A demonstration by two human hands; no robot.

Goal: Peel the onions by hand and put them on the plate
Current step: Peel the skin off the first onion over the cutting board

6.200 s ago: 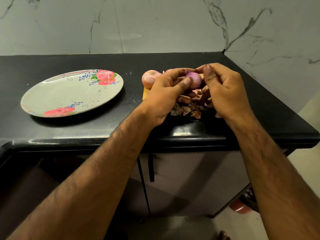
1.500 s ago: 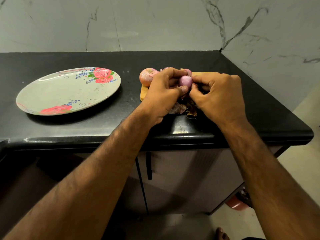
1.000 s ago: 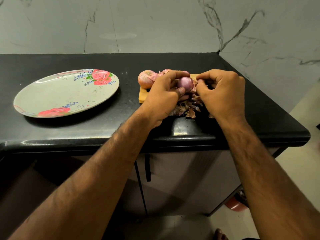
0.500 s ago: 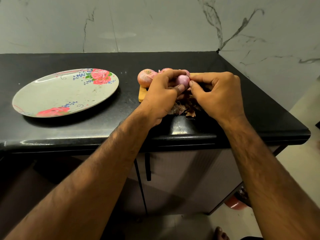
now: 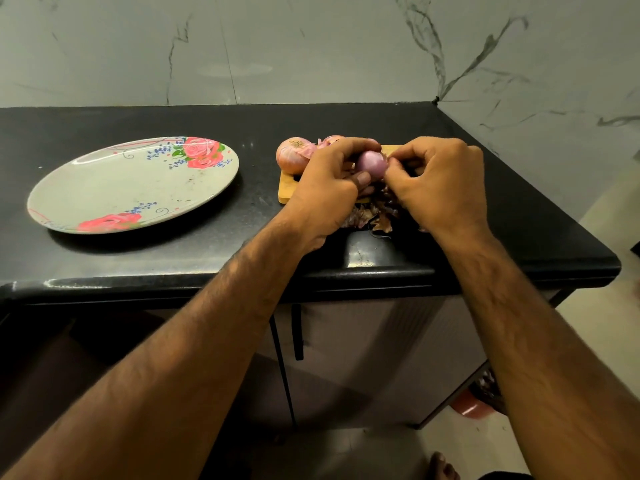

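Observation:
My left hand (image 5: pixel 329 188) grips a small purple onion (image 5: pixel 371 164) above a wooden cutting board (image 5: pixel 286 192). My right hand (image 5: pixel 440 188) pinches at the onion's right side with thumb and fingertips. An unpeeled pinkish onion (image 5: pixel 292 155) sits on the board's far left corner, and part of another onion (image 5: pixel 330 140) shows behind my left fingers. Dry brown peels (image 5: pixel 372 216) lie in a heap under my hands. The flowered plate (image 5: pixel 104 188) lies on the left of the black counter (image 5: pixel 207 244) with nothing on it.
Marble walls close off the counter at the back and right. The counter's front edge runs just below my wrists, with cabinet doors (image 5: pixel 363 358) underneath. A reddish container (image 5: pixel 471 407) stands on the floor at the lower right.
My left hand keeps hold of the purple onion throughout. My right hand's fingers have kept shifting at the onion's right side, pulling away and closing in again.

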